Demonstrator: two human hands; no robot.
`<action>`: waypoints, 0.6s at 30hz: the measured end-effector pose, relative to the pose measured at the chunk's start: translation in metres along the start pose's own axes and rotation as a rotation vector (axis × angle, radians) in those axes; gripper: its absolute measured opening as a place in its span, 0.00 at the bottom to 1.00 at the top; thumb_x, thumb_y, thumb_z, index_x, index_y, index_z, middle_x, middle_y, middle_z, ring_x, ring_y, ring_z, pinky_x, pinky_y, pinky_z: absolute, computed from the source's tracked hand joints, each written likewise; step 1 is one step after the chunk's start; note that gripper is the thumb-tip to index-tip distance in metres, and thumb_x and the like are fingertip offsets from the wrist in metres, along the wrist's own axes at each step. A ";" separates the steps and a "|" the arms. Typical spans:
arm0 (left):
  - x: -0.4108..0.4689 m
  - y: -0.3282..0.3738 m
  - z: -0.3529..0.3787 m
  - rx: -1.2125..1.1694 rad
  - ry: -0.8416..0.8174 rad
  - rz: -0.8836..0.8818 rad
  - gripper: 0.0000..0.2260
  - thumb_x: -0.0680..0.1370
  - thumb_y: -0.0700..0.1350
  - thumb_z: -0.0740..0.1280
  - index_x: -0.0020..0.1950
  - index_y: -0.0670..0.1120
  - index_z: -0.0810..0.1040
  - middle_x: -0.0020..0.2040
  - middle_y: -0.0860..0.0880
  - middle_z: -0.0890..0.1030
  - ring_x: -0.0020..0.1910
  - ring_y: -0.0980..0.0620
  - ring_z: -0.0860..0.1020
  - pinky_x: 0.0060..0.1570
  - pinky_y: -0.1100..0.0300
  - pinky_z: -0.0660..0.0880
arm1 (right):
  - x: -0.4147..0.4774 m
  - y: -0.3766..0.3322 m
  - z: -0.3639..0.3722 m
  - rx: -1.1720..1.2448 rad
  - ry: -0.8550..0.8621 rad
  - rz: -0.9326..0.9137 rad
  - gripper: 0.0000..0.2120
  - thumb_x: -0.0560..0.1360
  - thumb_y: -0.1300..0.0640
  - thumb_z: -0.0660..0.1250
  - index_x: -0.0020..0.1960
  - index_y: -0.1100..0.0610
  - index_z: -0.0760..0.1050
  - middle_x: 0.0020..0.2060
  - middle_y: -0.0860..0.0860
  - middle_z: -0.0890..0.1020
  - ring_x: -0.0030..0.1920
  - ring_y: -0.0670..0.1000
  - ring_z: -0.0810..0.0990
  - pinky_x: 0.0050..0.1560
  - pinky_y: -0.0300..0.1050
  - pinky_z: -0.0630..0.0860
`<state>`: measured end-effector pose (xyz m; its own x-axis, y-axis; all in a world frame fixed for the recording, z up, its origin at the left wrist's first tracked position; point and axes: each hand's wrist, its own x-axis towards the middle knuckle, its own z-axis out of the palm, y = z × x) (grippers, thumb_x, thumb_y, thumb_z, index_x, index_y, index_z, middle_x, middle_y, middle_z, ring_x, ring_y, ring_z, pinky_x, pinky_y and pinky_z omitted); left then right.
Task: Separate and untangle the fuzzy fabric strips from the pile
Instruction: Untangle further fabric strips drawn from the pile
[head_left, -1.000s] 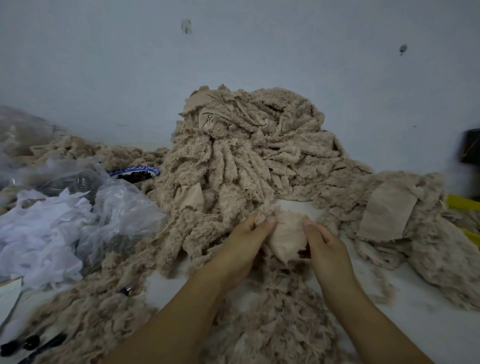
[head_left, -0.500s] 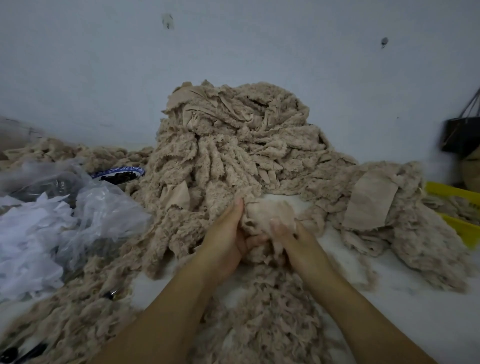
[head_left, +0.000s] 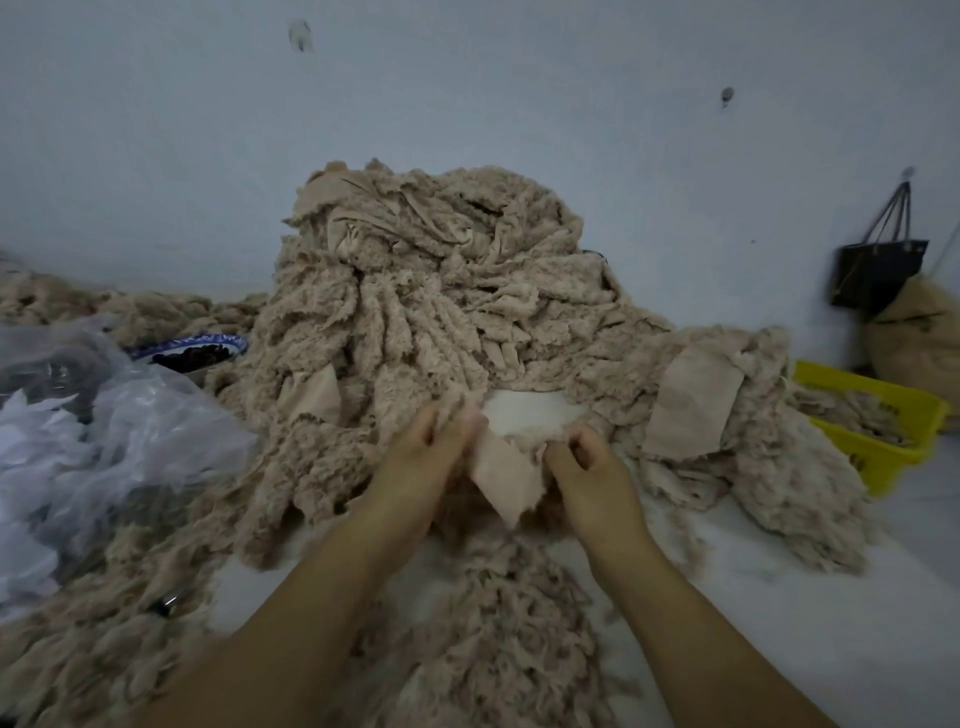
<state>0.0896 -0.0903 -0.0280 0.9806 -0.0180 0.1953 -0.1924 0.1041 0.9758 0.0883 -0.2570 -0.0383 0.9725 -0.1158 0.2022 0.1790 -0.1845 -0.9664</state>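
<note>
The left hand (head_left: 423, 457) and right hand (head_left: 587, 462) each pinch an edge of one fuzzy strip (head_left: 501, 480), held before the pile (head_left: 431, 312) on the bench (head_left: 831, 613).

wall (head_left: 467, 104): pale blue-grey, marked | black bag (head_left: 878, 270): hangs at right | surface (head_left: 857, 623): white, dim light

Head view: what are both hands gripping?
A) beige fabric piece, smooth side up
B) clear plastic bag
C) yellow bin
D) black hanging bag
A: the left hand and right hand both pinch the beige fabric piece, smooth backing toward the camera, just in front of the pile.
</note>
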 end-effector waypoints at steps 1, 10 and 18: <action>-0.003 0.001 0.004 0.147 -0.043 0.005 0.10 0.73 0.63 0.70 0.54 0.69 0.79 0.48 0.64 0.84 0.46 0.66 0.82 0.43 0.69 0.78 | -0.002 -0.003 0.001 0.069 -0.004 -0.022 0.11 0.80 0.56 0.62 0.39 0.48 0.75 0.32 0.49 0.76 0.32 0.47 0.72 0.34 0.41 0.69; 0.009 0.014 0.026 0.372 0.090 -0.106 0.09 0.79 0.47 0.67 0.42 0.42 0.79 0.33 0.44 0.82 0.31 0.52 0.81 0.32 0.57 0.77 | -0.006 -0.029 0.002 0.133 0.105 -0.139 0.08 0.81 0.53 0.62 0.48 0.40 0.74 0.45 0.42 0.79 0.43 0.43 0.79 0.37 0.33 0.73; 0.087 0.014 0.100 0.129 0.107 -0.225 0.12 0.78 0.43 0.69 0.59 0.40 0.79 0.47 0.43 0.83 0.45 0.46 0.82 0.44 0.56 0.80 | 0.028 -0.018 -0.021 -0.217 -0.082 0.128 0.11 0.81 0.56 0.58 0.52 0.61 0.76 0.50 0.60 0.80 0.50 0.58 0.79 0.52 0.53 0.77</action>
<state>0.1682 -0.1898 0.0128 0.9963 0.0800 -0.0325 0.0341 -0.0183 0.9993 0.1088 -0.2773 -0.0118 0.9956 -0.0735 0.0586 0.0264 -0.3794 -0.9248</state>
